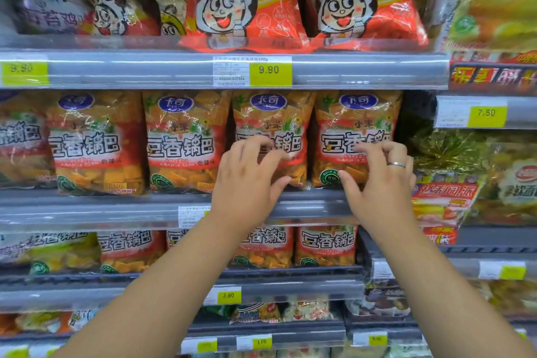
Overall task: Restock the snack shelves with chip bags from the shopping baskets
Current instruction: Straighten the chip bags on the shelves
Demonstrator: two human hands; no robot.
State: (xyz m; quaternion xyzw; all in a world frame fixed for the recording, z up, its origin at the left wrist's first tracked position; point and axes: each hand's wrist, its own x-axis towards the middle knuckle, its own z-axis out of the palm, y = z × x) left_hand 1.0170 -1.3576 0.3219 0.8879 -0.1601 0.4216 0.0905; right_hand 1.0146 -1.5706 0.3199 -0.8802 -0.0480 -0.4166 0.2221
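Both bare forearms reach up from the near edge toward the middle shelf [116, 209], where a row of orange chip bags stands upright side by side behind the grey rail. The left hand [247, 180] is in front of the third chip bag [270, 113], its fingers spread and half bent with nothing between them and the thumb pointing right at the bag's lower edge; the fingertips are blurred, so contact with the bag cannot be told. The right hand [380, 180], wearing a ring [396, 165], lies over the lower right of the fourth chip bag [357, 113], fingertips curled against its printed front and thumb against its lower part; whether it grips the bag or only touches it cannot be told. To the left stand two more bags of the same kind [183, 142], untouched. On the shelf above, red bags with a cartoon face [244, 0] lean forward over a yellow price tag reading 9.90 [270, 71]. On the shelf below, smaller bags of the same orange snack [325, 244] stand in a row. Far right, a neighbouring shelf section carries a 7.50 tag [486, 115].
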